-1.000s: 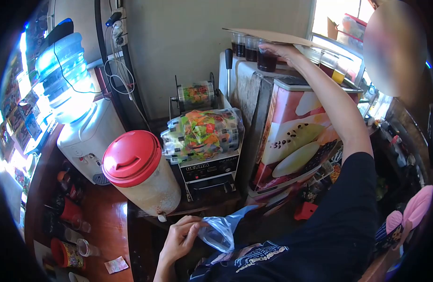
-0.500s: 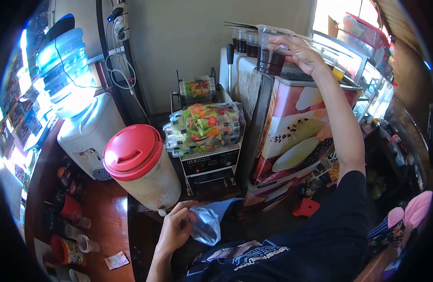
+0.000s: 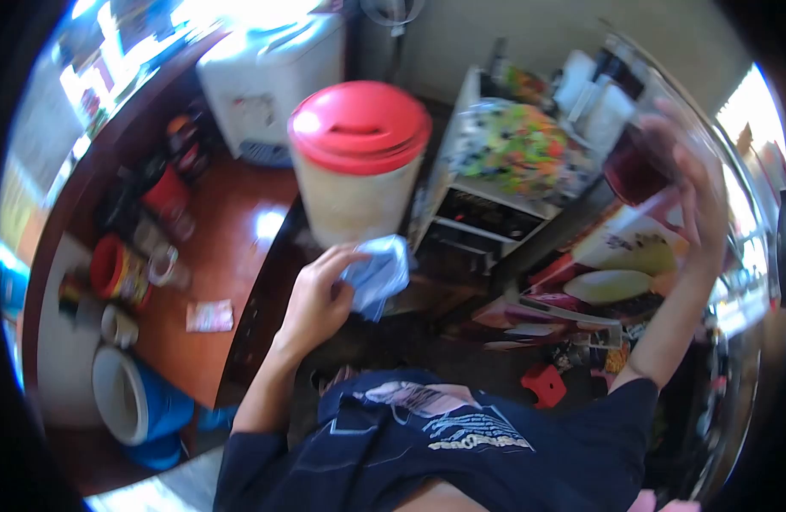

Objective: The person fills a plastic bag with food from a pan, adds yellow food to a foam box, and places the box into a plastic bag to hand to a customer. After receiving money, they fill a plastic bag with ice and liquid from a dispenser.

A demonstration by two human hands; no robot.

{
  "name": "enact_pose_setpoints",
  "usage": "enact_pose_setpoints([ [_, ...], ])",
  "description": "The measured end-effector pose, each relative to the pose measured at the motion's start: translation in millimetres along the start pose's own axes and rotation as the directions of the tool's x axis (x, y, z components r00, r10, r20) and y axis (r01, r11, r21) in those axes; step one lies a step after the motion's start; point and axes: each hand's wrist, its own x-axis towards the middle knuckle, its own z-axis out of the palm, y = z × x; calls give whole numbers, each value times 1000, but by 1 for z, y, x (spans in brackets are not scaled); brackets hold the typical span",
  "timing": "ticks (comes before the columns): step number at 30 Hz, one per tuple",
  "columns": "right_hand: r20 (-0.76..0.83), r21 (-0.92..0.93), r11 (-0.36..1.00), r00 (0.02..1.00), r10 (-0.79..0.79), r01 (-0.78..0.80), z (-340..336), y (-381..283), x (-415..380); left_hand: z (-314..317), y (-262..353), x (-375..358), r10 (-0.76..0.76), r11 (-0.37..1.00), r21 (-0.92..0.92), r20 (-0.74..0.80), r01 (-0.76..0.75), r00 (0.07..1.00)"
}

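My left hand (image 3: 316,299) pinches a clear plastic bag (image 3: 380,273) in front of a cream drink jug (image 3: 355,200) with a red lid (image 3: 359,124). The bag's mouth hangs loose beyond my fingertips. On the right, my right hand (image 3: 698,188), blurred by motion, grips a clear plastic cup (image 3: 636,166) of dark drink. This cup is tilted in view and held above a cabinet with fruit pictures (image 3: 615,286). Between my hands stands a cup sealing machine (image 3: 483,213) with a roll of fruit-printed film (image 3: 521,145).
A white water dispenser (image 3: 269,94) stands behind the reddish-brown counter (image 3: 227,256). A pinkish paper note (image 3: 210,316), a clear cup (image 3: 166,266) and a red tub (image 3: 120,269) sit on the left. Below are a blue bucket (image 3: 150,397) and a red stool (image 3: 544,386).
My view has tipped down and swung left. My right hand has lifted the cup away from the cups on the cabinet top. My left hand still holds the bag, now turned differently.
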Motion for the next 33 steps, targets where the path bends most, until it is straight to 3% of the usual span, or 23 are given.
enact_pose_setpoints([
  [3,197,39,998,979,-57,50,60,-16,-15,-23,-10,-15,-55,982,175,-83,69,995],
  [5,366,307,943,931,7,-127,112,-14,-28,-35,-26,-26,-31,959,274,-153,73,988],
  [7,515,383,864,852,95,-328,169,-15,-37,-49,-38,-39,-50,932,344,-187,113,981],
  [11,690,399,855,722,-42,-331,278,6,-44,-80,-57,-60,-128,838,497,-220,224,967],
  [13,660,369,912,742,-122,-178,321,12,-44,-94,-69,-69,-188,769,575,-216,280,958],
  [15,643,319,947,745,-178,-49,353,2,-41,-107,-83,-75,-149,757,592,-256,277,955],
  [16,649,326,944,737,-189,-46,367,1,-38,-114,-88,-77,-172,728,616,-259,300,950],
  [18,668,205,975,717,-202,83,393,1,-36,-127,-100,-80,-167,707,636,-273,308,947],
  [22,710,87,987,686,-158,138,430,-8,-29,-149,-124,-82,-197,691,644,-269,328,943],
  [29,667,-70,963,730,-147,258,479,3,-22,-172,-163,-77,-131,805,538,-251,251,959],
  [33,688,-250,921,724,-50,300,492,-6,-17,-179,-178,-71,-111,850,475,-260,227,959],
])
